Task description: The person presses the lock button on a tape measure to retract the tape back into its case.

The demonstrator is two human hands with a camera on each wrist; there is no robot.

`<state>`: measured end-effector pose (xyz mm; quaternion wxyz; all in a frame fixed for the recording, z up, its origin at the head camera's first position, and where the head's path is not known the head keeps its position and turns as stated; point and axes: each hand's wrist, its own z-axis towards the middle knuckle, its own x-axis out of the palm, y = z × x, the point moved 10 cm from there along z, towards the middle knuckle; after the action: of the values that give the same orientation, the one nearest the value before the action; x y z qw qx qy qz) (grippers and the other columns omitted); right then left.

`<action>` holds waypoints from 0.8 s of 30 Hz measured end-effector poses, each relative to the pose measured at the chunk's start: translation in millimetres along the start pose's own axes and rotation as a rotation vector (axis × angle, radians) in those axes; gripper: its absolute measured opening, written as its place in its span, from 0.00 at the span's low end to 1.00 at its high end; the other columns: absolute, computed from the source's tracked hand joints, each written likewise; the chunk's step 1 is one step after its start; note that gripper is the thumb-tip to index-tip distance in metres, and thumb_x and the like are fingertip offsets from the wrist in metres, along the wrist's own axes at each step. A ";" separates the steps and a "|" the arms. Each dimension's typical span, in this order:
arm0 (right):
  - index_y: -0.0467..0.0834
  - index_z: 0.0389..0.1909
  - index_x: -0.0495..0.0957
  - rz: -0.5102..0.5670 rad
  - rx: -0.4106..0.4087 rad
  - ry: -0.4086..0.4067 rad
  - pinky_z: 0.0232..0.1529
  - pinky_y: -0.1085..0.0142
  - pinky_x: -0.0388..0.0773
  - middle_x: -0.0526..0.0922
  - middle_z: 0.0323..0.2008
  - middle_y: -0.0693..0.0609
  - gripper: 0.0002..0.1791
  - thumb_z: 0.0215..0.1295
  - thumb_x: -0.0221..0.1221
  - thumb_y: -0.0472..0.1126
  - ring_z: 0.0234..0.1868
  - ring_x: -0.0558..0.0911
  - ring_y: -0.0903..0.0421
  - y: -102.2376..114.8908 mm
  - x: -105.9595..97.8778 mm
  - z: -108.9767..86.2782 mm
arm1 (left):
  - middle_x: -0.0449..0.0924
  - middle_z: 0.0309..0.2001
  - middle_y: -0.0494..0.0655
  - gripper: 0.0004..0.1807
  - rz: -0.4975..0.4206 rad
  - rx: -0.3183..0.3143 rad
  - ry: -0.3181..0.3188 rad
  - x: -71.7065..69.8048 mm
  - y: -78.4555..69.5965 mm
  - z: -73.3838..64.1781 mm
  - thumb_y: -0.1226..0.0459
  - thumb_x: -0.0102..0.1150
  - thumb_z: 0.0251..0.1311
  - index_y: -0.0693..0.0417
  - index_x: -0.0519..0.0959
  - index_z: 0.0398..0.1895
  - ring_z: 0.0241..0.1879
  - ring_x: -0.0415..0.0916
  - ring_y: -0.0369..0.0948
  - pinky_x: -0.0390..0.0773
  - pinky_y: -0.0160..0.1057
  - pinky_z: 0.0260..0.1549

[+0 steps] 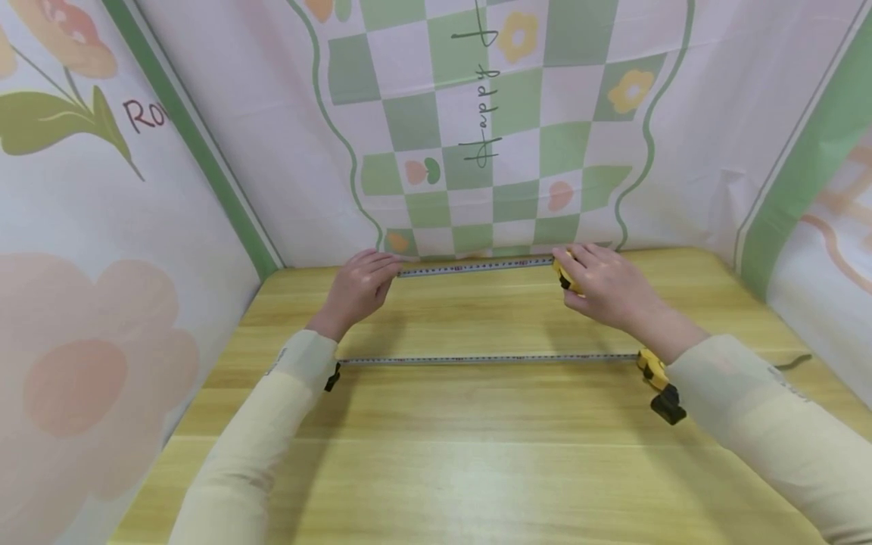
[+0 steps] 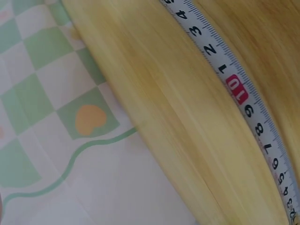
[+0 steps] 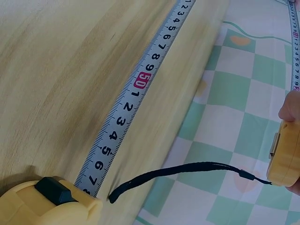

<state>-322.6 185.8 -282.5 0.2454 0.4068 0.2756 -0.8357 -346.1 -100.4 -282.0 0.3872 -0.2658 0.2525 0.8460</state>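
Gripping far tape measure: right hand; pinching end of blade: left hand.

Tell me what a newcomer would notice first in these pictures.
Probably the yellow tape measure in the right hand, its blade stretched to the left hand. Nearer, a second tape measure lies extended on the table. Behind the table is a green-checked cloth.
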 end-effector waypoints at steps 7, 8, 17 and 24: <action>0.29 0.59 0.70 0.012 0.003 -0.010 0.46 0.44 0.79 0.78 0.48 0.32 0.34 0.49 0.67 0.35 0.47 0.78 0.34 0.1 -0.1 -1.2 | 0.84 0.44 0.57 0.09 -0.010 -0.017 0.018 1.6 -0.5 2.8 0.73 0.59 0.62 0.63 0.84 0.43 0.47 0.82 0.50 0.71 0.46 0.61; 0.29 0.59 0.70 0.012 0.002 -0.013 0.46 0.44 0.79 0.78 0.49 0.32 0.34 0.49 0.67 0.35 0.46 0.79 0.34 0.1 -0.3 -1.4 | 0.84 0.44 0.57 0.09 -0.012 -0.014 0.014 1.7 -0.8 3.0 0.73 0.59 0.62 0.63 0.84 0.43 0.47 0.82 0.50 0.71 0.46 0.61; 0.29 0.58 0.71 0.020 -0.006 -0.038 0.45 0.44 0.80 0.79 0.49 0.32 0.33 0.49 0.66 0.35 0.46 0.79 0.35 0.5 -1.2 -3.1 | 0.85 0.44 0.56 0.09 -0.012 0.003 0.007 4.2 -2.9 5.3 0.73 0.60 0.61 0.63 0.84 0.43 0.46 0.82 0.50 0.72 0.46 0.60; 0.28 0.58 0.71 0.024 0.004 -0.020 0.46 0.45 0.79 0.78 0.49 0.32 0.33 0.49 0.67 0.36 0.47 0.79 0.35 2.6 0.1 -1.1 | 0.84 0.45 0.55 0.09 -0.016 0.003 0.021 6.1 -5.2 8.0 0.73 0.61 0.61 0.62 0.84 0.44 0.48 0.81 0.50 0.70 0.46 0.62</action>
<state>-320.4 184.6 -283.8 0.2571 0.4023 0.2665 -0.8373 -347.4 -89.2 -281.2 0.3916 -0.2759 0.2558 0.8397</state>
